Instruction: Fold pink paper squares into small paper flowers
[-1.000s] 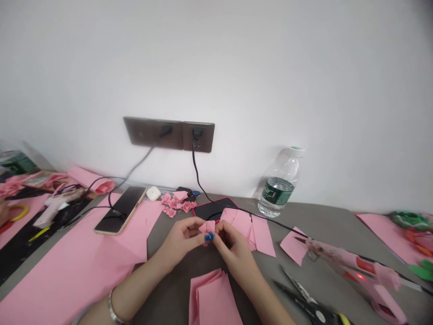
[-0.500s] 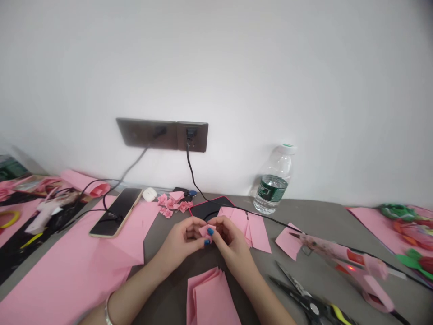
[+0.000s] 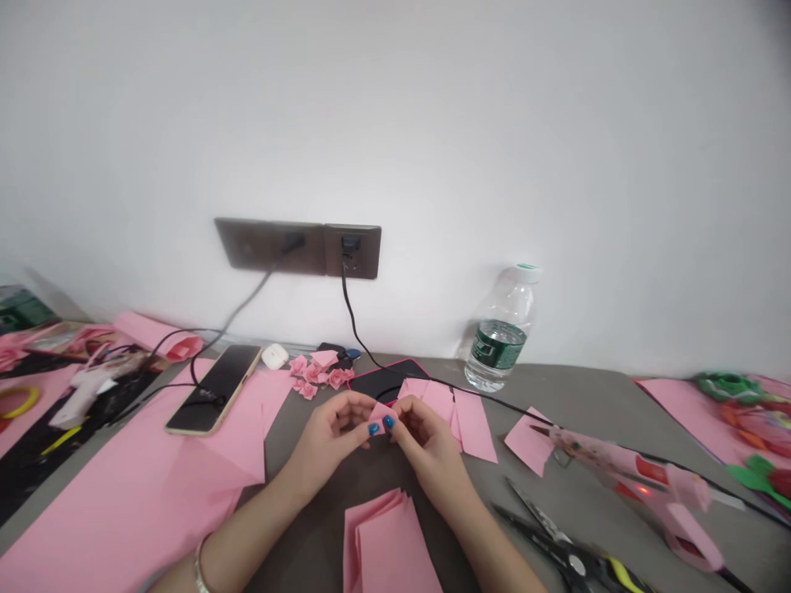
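Note:
My left hand and my right hand meet above the grey table, and both pinch a small folded piece of pink paper between thumbs and fingertips. The thumbnails are painted blue. A stack of pink paper squares lies just below my wrists. More cut pink squares fan out right behind my right hand. A cluster of small folded pink paper flowers sits further back near the wall.
A phone on a cable lies on a large pink sheet at left. A black device with a red rim, a water bottle, a pink glue gun and scissors stand around. Craft clutter fills both far edges.
Both hands stay together on the small pink piece, with the fingers shifting slightly as they work it. The camera view has drifted a little; nothing else on the table moved.

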